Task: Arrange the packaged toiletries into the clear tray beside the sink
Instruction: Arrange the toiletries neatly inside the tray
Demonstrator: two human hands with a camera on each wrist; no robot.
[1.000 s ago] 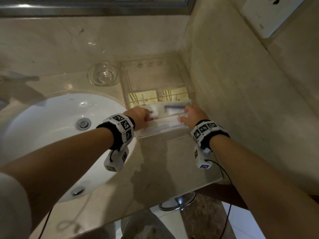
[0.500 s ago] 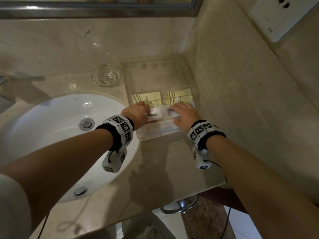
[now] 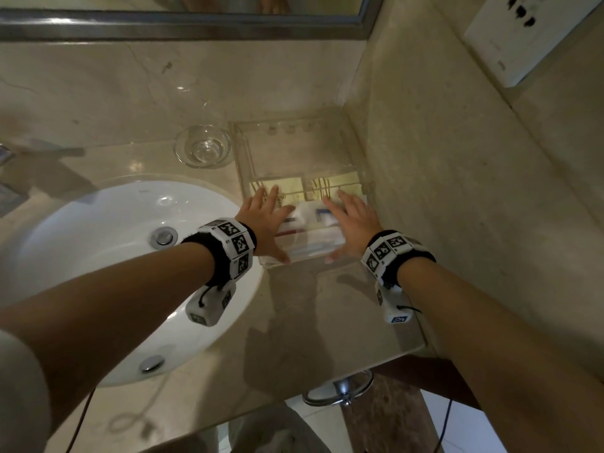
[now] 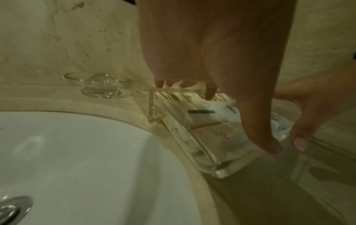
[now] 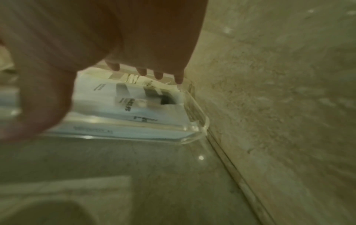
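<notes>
The clear tray [image 3: 287, 135] stands in the counter corner beside the sink [image 3: 108, 256]. White packaged toiletries [image 3: 313, 220] lie in its near part, with two yellow-beige packets [image 3: 287, 186] behind them. My left hand [image 3: 268, 217] hovers flat over the tray's left side, fingers straight and spread, holding nothing. My right hand [image 3: 351, 220] is spread the same way over the right side. In the left wrist view the white packets [image 4: 210, 112] lie inside the tray wall [image 4: 194, 146]. The right wrist view shows the packets [image 5: 134, 103] under straight fingers [image 5: 159, 75].
A small glass dish [image 3: 202, 150] sits left of the tray, behind the sink. The marble side wall [image 3: 457, 191] runs close along the tray's right edge. A mirror frame [image 3: 183, 26] tops the back wall. The counter's front edge [image 3: 376, 359] lies below the tray.
Both hands held white packets over the tray's near edge, then lowered them in. Now the fingers have let go and are spread flat above the packets.
</notes>
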